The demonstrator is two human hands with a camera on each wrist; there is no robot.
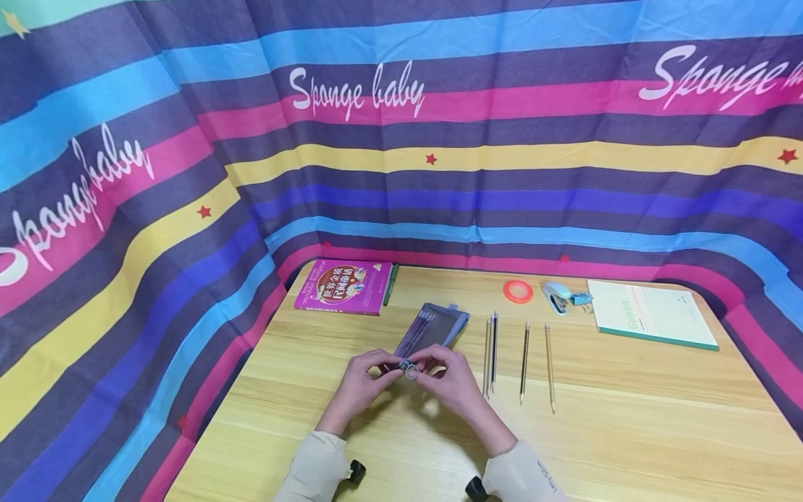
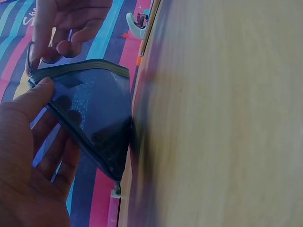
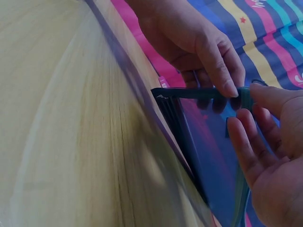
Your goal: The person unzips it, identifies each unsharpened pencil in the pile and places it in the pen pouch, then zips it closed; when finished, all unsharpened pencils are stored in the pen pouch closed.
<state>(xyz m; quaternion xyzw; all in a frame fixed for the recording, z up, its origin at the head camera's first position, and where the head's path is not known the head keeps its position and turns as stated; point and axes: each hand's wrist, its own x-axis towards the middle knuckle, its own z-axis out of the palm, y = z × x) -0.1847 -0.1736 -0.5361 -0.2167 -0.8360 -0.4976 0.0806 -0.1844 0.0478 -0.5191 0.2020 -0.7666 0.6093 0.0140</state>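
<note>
Striped cloth (image 1: 502, 160) walls a wooden table (image 1: 627, 432). Left hand (image 1: 357, 383) and right hand (image 1: 453, 382) both pinch the near end of a mesh pencil pouch (image 1: 433, 328) lying mid-table; loose pens (image 1: 491, 345) lie just right, a pink book (image 1: 343, 286) behind.

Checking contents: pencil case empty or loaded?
Loaded. Pens show through the mesh pencil case; both hands, left hand and right hand, pinch its near end.

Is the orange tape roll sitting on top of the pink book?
No, the orange tape roll lies flat on the wooden table, well apart from the pink book.
</note>
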